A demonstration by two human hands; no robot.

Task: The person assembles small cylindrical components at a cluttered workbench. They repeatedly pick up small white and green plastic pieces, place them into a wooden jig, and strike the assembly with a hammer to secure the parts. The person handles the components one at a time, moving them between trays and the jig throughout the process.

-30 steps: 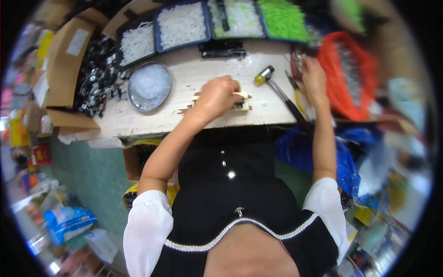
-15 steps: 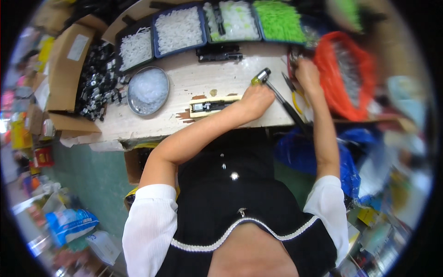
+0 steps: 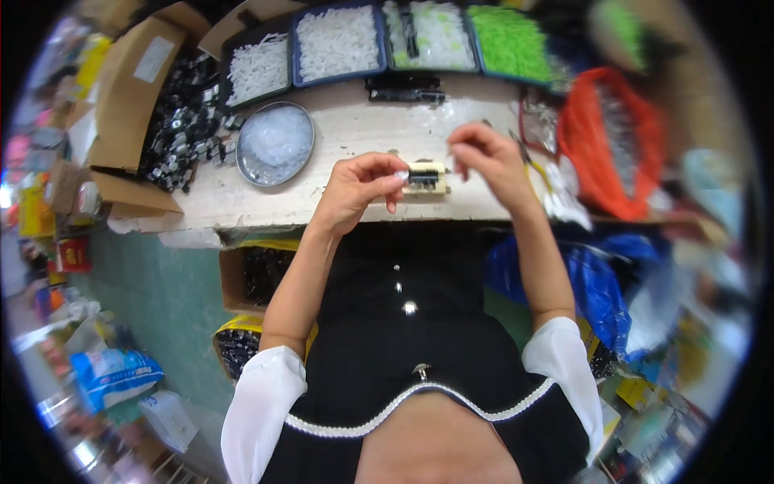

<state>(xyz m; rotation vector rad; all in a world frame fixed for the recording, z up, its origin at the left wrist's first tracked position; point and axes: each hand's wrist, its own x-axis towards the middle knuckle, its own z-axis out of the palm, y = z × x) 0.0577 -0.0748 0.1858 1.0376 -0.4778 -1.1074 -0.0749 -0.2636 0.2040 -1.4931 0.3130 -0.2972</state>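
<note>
My left hand [image 3: 355, 192] is at the left end of a cream fixture block [image 3: 435, 190] on the workbench. Its thumb and fingers pinch a small whitish piece, blurred at the fingertips. In the block lies a narrow black part [image 3: 422, 179], its left end hidden by those fingers. My right hand [image 3: 493, 165] hovers just right of the block, thumb and fingertips drawn together. Whatever they hold is too small to make out. Pliers with yellow handles [image 3: 538, 171] lie to the right of this hand.
A round metal dish of clear small pieces [image 3: 276, 145] stands left, beside a carton [image 3: 133, 105] and a heap of black parts [image 3: 184, 129]. Along the back are trays of white pieces [image 3: 337, 42] and green pieces [image 3: 508, 44]. A red bag [image 3: 651, 137] stands right.
The hammer that my left hand was at is no longer plainly visible. My left hand has moved left to the block; my right hand has come back from the far right toward it.
</note>
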